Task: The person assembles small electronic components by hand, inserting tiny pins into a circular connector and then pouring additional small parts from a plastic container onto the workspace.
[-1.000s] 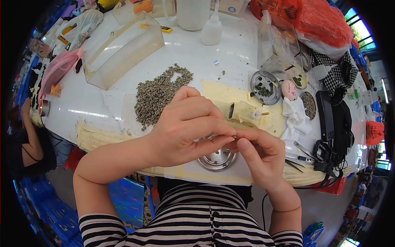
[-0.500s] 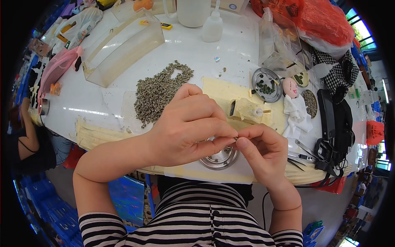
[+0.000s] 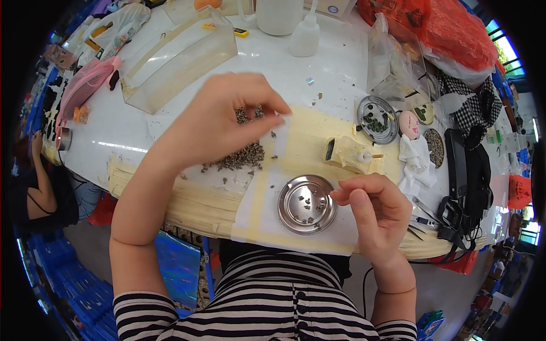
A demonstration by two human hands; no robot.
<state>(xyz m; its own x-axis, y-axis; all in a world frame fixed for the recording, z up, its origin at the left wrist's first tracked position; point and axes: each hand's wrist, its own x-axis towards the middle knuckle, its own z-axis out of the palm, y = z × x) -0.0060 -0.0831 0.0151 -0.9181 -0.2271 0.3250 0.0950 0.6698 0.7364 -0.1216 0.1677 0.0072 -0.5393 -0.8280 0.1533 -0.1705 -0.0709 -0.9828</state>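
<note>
My left hand hangs over a pile of small grey metal pieces, hiding much of it. Its thumb and forefinger are apart, with no object visible between them. To the right of a round steel dish, my right hand is curled with thumb and fingers together. Whatever may be in that pinch is too small to make out. Several of the small metal pieces lie inside the dish, and a few are scattered on the paper near the pile.
Beyond the dish stands a taped block with a pin. A steel dish of dark green pieces, a pink oval object and white tissue are at right. A clear curved plastic guard and white squeeze bottle stand at the back.
My hands, together above the dish before, have separated. The left one moved left and away from me over the pile; the right one shifted slightly right, leaving the dish in plain view.
</note>
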